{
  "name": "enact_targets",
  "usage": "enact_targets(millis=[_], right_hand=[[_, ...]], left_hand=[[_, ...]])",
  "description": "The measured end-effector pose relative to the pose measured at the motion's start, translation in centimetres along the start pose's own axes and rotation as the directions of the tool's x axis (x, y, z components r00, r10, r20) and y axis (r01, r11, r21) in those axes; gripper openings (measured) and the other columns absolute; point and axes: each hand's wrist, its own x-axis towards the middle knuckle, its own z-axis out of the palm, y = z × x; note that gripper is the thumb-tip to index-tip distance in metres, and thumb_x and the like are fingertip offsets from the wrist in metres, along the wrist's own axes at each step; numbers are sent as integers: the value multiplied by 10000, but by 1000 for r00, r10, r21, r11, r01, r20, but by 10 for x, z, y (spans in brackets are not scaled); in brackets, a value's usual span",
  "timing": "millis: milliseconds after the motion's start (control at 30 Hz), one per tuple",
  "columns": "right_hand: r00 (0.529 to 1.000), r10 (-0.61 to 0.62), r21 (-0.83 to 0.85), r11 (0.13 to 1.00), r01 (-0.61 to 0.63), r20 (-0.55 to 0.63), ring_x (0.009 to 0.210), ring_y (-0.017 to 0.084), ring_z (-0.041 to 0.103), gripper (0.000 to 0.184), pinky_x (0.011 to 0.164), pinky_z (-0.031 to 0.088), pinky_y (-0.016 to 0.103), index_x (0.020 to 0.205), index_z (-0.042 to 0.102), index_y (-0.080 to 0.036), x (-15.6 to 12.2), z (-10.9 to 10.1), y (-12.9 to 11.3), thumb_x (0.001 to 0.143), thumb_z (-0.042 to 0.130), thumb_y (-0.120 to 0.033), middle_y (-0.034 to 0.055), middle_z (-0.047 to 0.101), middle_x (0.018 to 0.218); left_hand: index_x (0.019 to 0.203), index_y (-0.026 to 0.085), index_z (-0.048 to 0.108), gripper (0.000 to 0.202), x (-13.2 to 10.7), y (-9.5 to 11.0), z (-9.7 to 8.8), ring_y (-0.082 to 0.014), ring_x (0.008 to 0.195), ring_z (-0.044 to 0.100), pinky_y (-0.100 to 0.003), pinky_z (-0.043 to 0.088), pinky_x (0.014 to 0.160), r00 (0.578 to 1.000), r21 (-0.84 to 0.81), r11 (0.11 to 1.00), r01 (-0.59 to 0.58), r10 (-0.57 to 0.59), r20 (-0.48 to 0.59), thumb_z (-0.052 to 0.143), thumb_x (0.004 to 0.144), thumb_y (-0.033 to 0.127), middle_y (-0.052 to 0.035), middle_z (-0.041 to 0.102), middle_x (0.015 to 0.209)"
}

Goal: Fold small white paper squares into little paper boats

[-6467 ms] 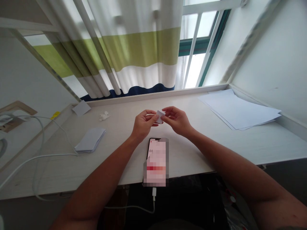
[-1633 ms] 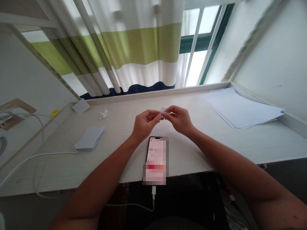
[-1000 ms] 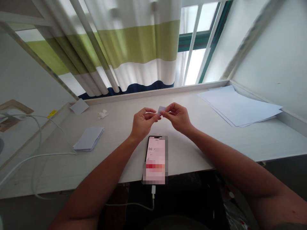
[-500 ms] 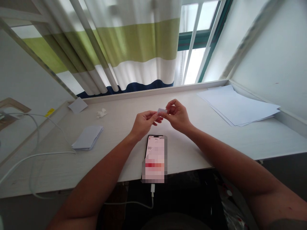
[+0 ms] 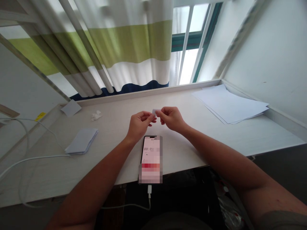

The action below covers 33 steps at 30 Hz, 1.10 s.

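Note:
A small folded piece of white paper (image 5: 154, 111) is held up between my two hands, above the middle of the desk. My left hand (image 5: 140, 124) pinches its left edge between thumb and fingers. From the right, my right hand (image 5: 173, 118) grips the same paper, thumb pressed on its face and fingers curled behind. Much of the paper is hidden by the fingertips. Just below the hands lies a phone (image 5: 150, 159) with a lit, partly blurred screen, at the front edge of the desk.
A stack of white paper pieces (image 5: 82, 140) lies to the left, with crumpled paper (image 5: 96, 115) and a single square sheet (image 5: 71, 108) behind it. Large white sheets (image 5: 232, 103) rest at the right. White cables (image 5: 35, 158) cross the left side; a charging plug (image 5: 149, 190) meets the phone.
My right hand has turned, its raised fingers coming down and curling around the paper's right side. The whole view has shifted slightly, so things appear further left.

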Motion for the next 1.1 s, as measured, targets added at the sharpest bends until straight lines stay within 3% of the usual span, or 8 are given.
enact_targets(millis=[100, 167, 333, 533, 867, 1100], right_hand=[[999, 41, 28, 999, -41, -15, 492, 131, 601, 583, 513, 497, 271, 637, 623, -199, 0, 2, -2, 838, 803, -716, 16, 659, 543], [999, 35, 77, 996, -36, 18, 535, 141, 636, 577, 547, 535, 282, 671, 644, -196, 1, 3, -1, 816, 819, -726, 28, 692, 591], [996, -30, 160, 987, 16, 88, 670, 170, 702, 566, 638, 589, 320, 750, 647, -203, 4, 3, 4, 774, 860, -726, 41, 746, 721], [994, -93, 151, 985, 83, 57, 697, 177, 708, 508, 654, 591, 336, 810, 665, -207, 3, 0, 5, 832, 848, -680, 36, 741, 750], [991, -103, 119, 989, 93, 82, 765, 202, 765, 505, 734, 649, 366, 890, 767, -173, 1, -3, 0, 817, 862, -664, 76, 803, 834], [986, -148, 99, 985, 140, 75, 762, 193, 760, 419, 744, 656, 360, 866, 761, -181, 0, -3, 0, 949, 749, -591, 70, 803, 832]], left_hand=[[1032, 185, 826, 331, -2, 2, 0, -226, 845, 795, -342, 634, 736, 991, 125, 986, -110, 118, -63, 881, 856, 460, -99, 840, 965], [1031, 192, 848, 322, -3, 2, -1, -226, 841, 792, -357, 644, 762, 990, 160, 979, -129, 137, -37, 870, 869, 470, -98, 843, 969], [1005, 197, 864, 345, -3, 3, 0, -233, 822, 799, -381, 655, 776, 994, 31, 994, -108, 108, 14, 902, 832, 493, -90, 845, 910], [996, 172, 850, 362, 0, 4, 1, -226, 840, 804, -372, 649, 777, 998, -106, 992, -67, 68, 3, 947, 785, 449, -95, 847, 922], [943, 200, 862, 310, 3, -2, 1, -190, 784, 766, -331, 638, 722, 992, -97, 988, -122, 123, 3, 963, 762, 431, -64, 835, 879], [1001, 160, 809, 334, 4, 0, -1, -205, 823, 786, -335, 654, 710, 997, -177, 981, -76, 75, -13, 918, 799, 402, -75, 835, 921]])
